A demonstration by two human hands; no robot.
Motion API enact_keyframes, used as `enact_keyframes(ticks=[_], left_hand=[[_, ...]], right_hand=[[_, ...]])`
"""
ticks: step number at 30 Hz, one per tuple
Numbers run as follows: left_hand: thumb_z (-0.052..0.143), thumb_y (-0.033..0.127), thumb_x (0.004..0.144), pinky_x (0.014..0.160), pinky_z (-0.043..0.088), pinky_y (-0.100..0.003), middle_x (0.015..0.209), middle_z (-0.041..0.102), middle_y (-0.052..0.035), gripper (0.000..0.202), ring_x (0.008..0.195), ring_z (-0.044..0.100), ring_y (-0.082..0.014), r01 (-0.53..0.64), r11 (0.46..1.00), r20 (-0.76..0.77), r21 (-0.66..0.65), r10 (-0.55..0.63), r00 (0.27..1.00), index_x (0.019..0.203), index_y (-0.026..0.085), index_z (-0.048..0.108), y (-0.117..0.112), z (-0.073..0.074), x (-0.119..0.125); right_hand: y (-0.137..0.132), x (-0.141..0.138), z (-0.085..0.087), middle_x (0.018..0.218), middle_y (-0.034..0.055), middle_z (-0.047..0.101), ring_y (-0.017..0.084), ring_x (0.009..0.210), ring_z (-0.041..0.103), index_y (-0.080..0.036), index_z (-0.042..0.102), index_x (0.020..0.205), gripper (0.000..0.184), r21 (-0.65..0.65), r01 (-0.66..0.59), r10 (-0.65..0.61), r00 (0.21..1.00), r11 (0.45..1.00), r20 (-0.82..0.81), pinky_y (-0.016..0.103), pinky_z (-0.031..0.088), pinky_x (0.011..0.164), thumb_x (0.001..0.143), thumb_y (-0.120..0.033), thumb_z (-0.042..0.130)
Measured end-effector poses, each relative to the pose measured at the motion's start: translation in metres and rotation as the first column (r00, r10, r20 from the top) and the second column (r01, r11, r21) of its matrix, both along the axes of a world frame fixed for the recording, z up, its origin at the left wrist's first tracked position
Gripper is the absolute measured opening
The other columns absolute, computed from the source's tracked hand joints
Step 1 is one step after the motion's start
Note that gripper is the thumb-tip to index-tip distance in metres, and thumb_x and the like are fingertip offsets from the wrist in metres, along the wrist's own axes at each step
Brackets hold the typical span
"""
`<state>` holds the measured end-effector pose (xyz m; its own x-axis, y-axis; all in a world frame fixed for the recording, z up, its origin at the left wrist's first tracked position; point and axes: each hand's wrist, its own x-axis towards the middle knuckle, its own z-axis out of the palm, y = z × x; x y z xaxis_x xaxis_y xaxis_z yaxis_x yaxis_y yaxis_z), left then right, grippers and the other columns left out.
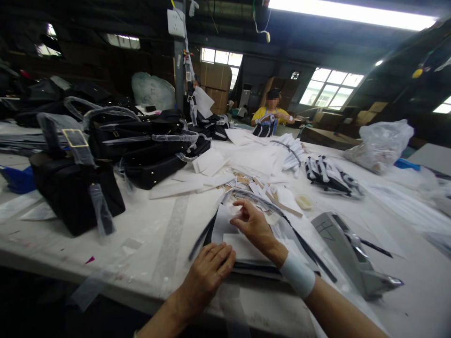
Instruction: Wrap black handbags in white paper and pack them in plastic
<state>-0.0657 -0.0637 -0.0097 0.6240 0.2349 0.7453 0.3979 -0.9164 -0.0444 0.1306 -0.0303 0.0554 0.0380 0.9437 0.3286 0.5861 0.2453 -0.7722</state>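
Observation:
In front of me on the table lies a flat dark bag (207,237), its handles wrapped in clear film, with white sheets (243,246) on top. My left hand (210,270) rests its fingers on the bag's near left edge and the white sheet's corner; its thumb is hidden. Over the sheets hovers my right hand (252,227), thumb and forefinger curved and apart, with no held thing that I can make out. A pale wristband (299,274) wraps my right wrist. To the right sits a grey tape dispenser (352,256) with a serrated metal tip.
Black handbags (155,159) with film-wrapped handles crowd the left side. White sheets (253,157) and paper scraps (243,178) spread beyond the bag. Striped bundled pieces (327,176) and a clear plastic sack (382,145) lie right. A person in yellow (269,115) works across the table.

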Motion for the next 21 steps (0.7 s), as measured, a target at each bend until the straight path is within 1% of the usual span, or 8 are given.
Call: enact_keyframes(ticks=[3,7,9,11,14,16,18,21], left_hand=[[0.042,0.01,0.098,0.096,0.053,-0.039,0.115,0.069,-0.0136,0.031,0.115,0.061,-0.0224,0.011,0.999,0.035,-0.04,-0.01,0.999,0.124,0.011,0.059,0.0,-0.004,0.001],[0.043,0.009,0.096,0.098,0.053,-0.039,0.116,0.067,-0.0147,0.031,0.115,0.061,-0.0216,0.015,0.996,0.099,-0.091,-0.006,0.995,0.125,0.009,0.056,-0.001,-0.013,0.0],[0.042,0.011,0.096,0.098,0.054,-0.038,0.118,0.065,-0.0159,0.034,0.116,0.06,-0.0215,-0.009,0.991,0.136,-0.136,0.027,0.99,0.128,0.009,0.052,-0.001,-0.017,0.0],[0.043,0.011,0.095,0.099,0.053,-0.037,0.128,0.06,-0.0188,0.04,0.123,0.056,-0.0226,-0.026,0.986,0.143,-0.162,0.049,0.988,0.135,0.008,0.046,-0.002,-0.018,-0.001],[0.044,0.008,0.095,0.101,0.052,-0.037,0.136,0.057,-0.0186,0.047,0.129,0.053,-0.0225,0.027,0.987,0.109,-0.159,-0.009,0.994,0.141,0.01,0.04,-0.001,-0.016,-0.002],[0.043,0.01,0.096,0.099,0.053,-0.037,0.128,0.064,-0.0154,0.046,0.122,0.058,-0.0212,0.058,0.985,0.115,-0.16,-0.04,0.993,0.142,0.012,0.04,-0.001,-0.014,-0.002],[0.043,0.012,0.097,0.097,0.054,-0.037,0.119,0.068,-0.013,0.046,0.114,0.063,-0.0204,0.053,0.982,0.133,-0.178,-0.03,0.991,0.143,0.014,0.039,0.0,-0.015,-0.001],[0.045,0.014,0.097,0.094,0.055,-0.037,0.117,0.069,-0.0124,0.048,0.109,0.065,-0.0207,0.032,0.976,0.139,-0.217,-0.002,0.99,0.145,0.015,0.036,0.001,-0.017,0.0]], right_hand=[[-0.026,-0.009,-0.015,0.077,-0.0022,0.069,0.017,0.071,0.067,-0.023,0.056,0.125,0.05,0.042,-0.097,0.091,0.989,0.994,0.119,0.03,0.054,0.073,0.078,-0.009,0.062],[-0.054,-0.013,-0.032,0.087,0.0015,0.073,0.02,0.078,0.071,-0.023,0.039,0.144,0.061,0.086,-0.183,0.16,0.961,0.979,0.227,0.032,0.058,0.074,0.087,-0.008,0.055],[-0.064,-0.014,-0.036,0.091,0.0032,0.074,0.02,0.081,0.071,-0.023,0.04,0.143,0.055,0.15,-0.184,0.141,0.956,0.971,0.257,0.033,0.059,0.075,0.091,-0.011,0.054],[-0.071,-0.015,-0.038,0.097,0.0061,0.074,0.021,0.086,0.071,-0.022,0.051,0.133,0.039,0.233,-0.183,0.112,0.951,0.955,0.287,0.034,0.059,0.078,0.094,-0.014,0.053],[-0.078,-0.015,-0.038,0.101,0.0076,0.074,0.021,0.09,0.071,-0.022,0.06,0.117,0.021,0.338,-0.174,0.071,0.953,0.925,0.295,0.033,0.059,0.082,0.097,-0.017,0.054],[-0.082,-0.014,-0.038,0.1,0.0074,0.074,0.02,0.091,0.072,-0.021,0.059,0.119,0.023,0.383,-0.169,0.058,0.957,0.908,0.286,0.031,0.059,0.082,0.096,-0.017,0.056],[-0.086,-0.013,-0.038,0.105,0.0083,0.074,0.019,0.096,0.071,-0.02,0.056,0.127,0.032,0.409,-0.202,0.08,0.952,0.89,0.297,0.031,0.059,0.085,0.096,-0.015,0.057],[-0.092,-0.013,-0.04,0.112,0.0083,0.073,0.019,0.103,0.07,-0.02,0.053,0.133,0.039,0.429,-0.249,0.126,0.947,0.868,0.295,0.03,0.059,0.089,0.095,-0.012,0.056]])
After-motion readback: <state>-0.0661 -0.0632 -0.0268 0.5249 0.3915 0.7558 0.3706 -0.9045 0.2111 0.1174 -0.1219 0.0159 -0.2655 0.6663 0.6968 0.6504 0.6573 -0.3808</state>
